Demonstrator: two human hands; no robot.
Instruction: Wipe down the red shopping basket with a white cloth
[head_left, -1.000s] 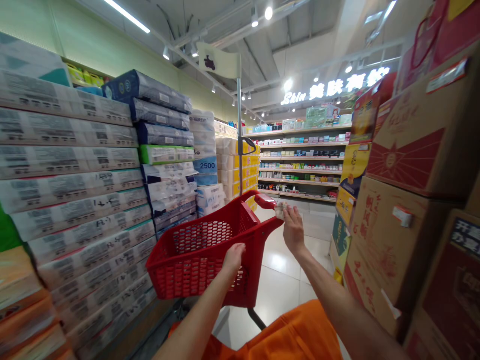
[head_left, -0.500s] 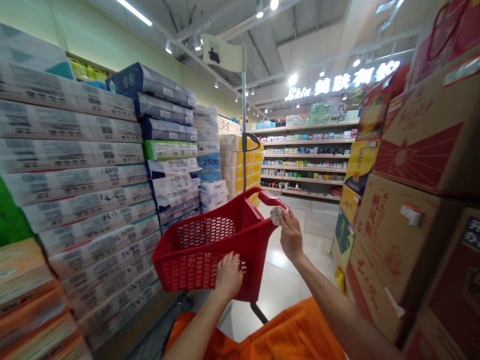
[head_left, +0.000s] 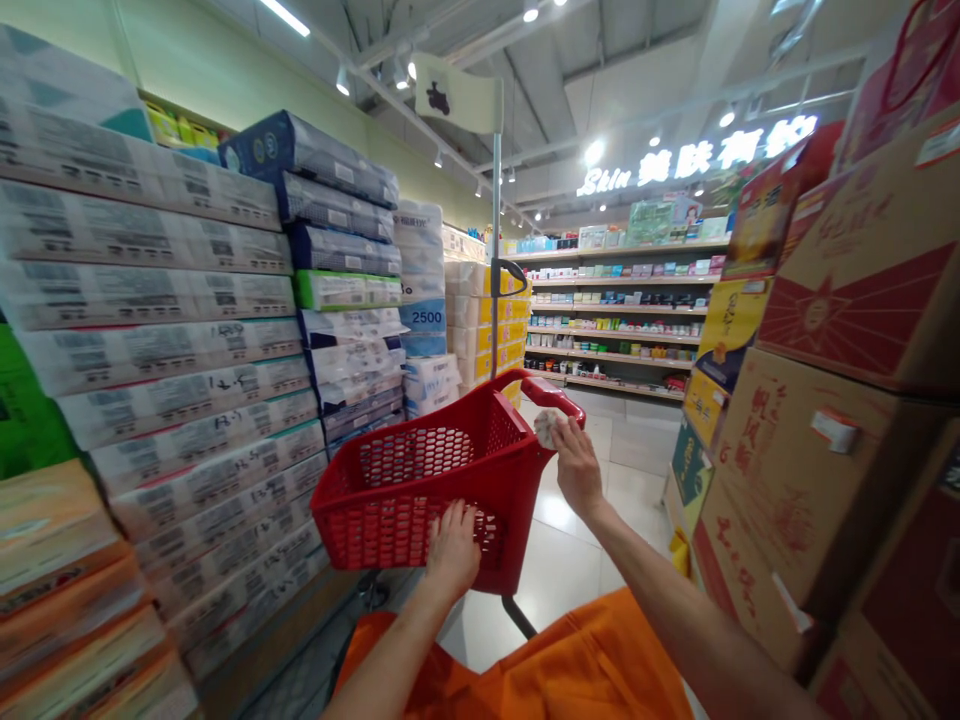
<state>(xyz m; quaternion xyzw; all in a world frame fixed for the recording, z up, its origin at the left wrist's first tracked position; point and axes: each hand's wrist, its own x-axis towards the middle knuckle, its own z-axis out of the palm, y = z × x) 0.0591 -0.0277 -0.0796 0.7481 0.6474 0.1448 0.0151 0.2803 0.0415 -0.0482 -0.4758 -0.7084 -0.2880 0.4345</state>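
Observation:
A red plastic shopping cart (head_left: 420,475) stands in front of me, its perforated basket showing nothing inside. From its handle side rises a pole (head_left: 496,200) with a pale flag (head_left: 457,92) on top. My right hand (head_left: 577,465) is closed on a crumpled whitish cloth (head_left: 550,428), pressed to the cart's rim where the red handle (head_left: 555,393) joins it. Against the near side wall of the basket rests my left hand (head_left: 454,550), fingers stretched out and holding nothing. Part of the cloth is hidden behind my right fingers.
Tall stacks of wrapped paper packs (head_left: 202,380) line the left side, close to the cart. Cardboard cartons (head_left: 832,470) are piled on the right. Shelves of small goods (head_left: 622,310) stand at the back, beyond a pale tiled floor (head_left: 555,560).
My right hand has moved the cloth slightly left along the rim below the handle. The left hand stays against the basket wall. The view has shifted a little.

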